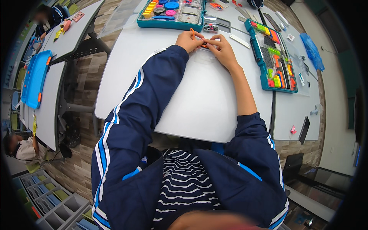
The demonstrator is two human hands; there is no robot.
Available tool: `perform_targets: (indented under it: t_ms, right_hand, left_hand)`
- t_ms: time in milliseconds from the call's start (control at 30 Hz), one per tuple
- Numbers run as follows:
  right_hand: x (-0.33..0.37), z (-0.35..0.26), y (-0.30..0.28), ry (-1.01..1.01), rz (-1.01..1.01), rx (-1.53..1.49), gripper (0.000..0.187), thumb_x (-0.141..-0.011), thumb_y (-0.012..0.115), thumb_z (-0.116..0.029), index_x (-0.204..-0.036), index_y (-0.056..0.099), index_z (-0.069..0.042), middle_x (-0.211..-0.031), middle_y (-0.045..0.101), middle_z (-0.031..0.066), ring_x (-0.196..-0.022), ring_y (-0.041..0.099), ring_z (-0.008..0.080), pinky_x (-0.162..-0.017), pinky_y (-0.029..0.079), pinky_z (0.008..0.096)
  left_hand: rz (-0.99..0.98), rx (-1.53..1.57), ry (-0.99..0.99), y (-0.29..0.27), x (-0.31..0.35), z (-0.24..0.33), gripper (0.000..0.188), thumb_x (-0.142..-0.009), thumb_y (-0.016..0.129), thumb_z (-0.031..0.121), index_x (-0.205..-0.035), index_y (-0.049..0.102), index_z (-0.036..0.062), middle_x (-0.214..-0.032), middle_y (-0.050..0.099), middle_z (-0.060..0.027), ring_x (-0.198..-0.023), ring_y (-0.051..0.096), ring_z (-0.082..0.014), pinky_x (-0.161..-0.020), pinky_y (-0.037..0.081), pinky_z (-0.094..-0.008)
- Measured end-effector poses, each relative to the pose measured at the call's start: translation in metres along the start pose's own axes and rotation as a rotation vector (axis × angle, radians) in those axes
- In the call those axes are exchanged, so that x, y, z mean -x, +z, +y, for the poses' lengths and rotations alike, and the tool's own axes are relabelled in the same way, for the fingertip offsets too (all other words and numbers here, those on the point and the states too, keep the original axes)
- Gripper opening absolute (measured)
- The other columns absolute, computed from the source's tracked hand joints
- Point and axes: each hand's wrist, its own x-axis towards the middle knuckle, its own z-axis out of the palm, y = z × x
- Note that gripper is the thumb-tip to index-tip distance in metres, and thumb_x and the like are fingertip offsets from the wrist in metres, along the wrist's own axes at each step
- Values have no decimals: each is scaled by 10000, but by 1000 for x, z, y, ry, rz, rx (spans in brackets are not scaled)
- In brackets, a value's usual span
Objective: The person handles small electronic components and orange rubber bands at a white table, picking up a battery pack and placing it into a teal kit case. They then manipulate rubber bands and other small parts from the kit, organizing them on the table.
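Both my hands meet over the white table (191, 96), at its far side. Between my fingertips is a small orange and black piece (205, 45), mostly covered by the fingers. My left hand (186, 41) is closed in a pinch at its left side, and a bit of orange (192, 32) shows above that thumb and finger. From the right, my right hand (222, 50) pinches the same piece, fingers bent. Just beyond the hands stands a teal parts case (168, 25) with colored building parts. A clear plastic box (211, 23) sits beside that case.
A second teal case (264, 73) of colored blocks lies to the right, near a white strip (240, 41). A blue plastic bag (312, 51) and a dark flat device (304, 130) are farther right. A blue tray (36, 78) rests on the left table; two people are at left.
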Motion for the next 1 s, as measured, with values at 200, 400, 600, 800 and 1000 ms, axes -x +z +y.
perform_targets:
  t_ms: [200, 400, 600, 800, 1000]
  right_hand:
    - [1, -3, 1, -50, -23, 99, 235, -962, 635, -307, -1163, 756, -291, -1114, 596, 22, -902, 605, 189, -817, 495, 327]
    - [2, -2, 1, -49, -29, 93, 233, -967, 626, -331, -1155, 758, -295, -1116, 600, 22, -945, 607, 199, -833, 492, 329]
    - [2, 0, 2, -61, 0, 61, 242, -943, 661, -321, -1151, 762, -247, -1083, 608, 10, -815, 556, 154, -744, 475, 296]
    - [1, 4, 5, -46, 19, -16, 281, -905, 720, -294, -1139, 761, -144, -1072, 608, -14, -699, 469, 94, -663, 436, 250]
    - [2, 6, 6, -33, 30, -45, 285, -894, 735, -283, -1136, 760, -134, -1093, 601, -24, -699, 452, 79, -659, 425, 236]
  left_hand:
    - [57, -536, 170, -27, -17, 10, 258, -1011, 529, 214, -965, 656, -5, -712, 671, -57, -589, 632, -143, -550, 508, -288]
    - [171, -496, 496, -33, -10, 35, 266, -1039, 499, 156, -1030, 686, -34, -758, 658, -96, -667, 668, -157, -631, 539, -305]
    - [-84, 28, 200, -22, 0, 45, 225, -973, 609, 108, -1061, 691, -82, -758, 693, -107, -636, 687, -141, -600, 597, -276]
    - [-7, -19, 122, -4, 1, 22, 251, -886, 753, 173, -1039, 712, -22, -806, 714, -72, -641, 657, -97, -536, 537, -239]
    - [145, -244, 431, -6, -1, -1, 261, -837, 800, 268, -969, 744, 50, -804, 717, -20, -613, 579, -65, -522, 427, -215]
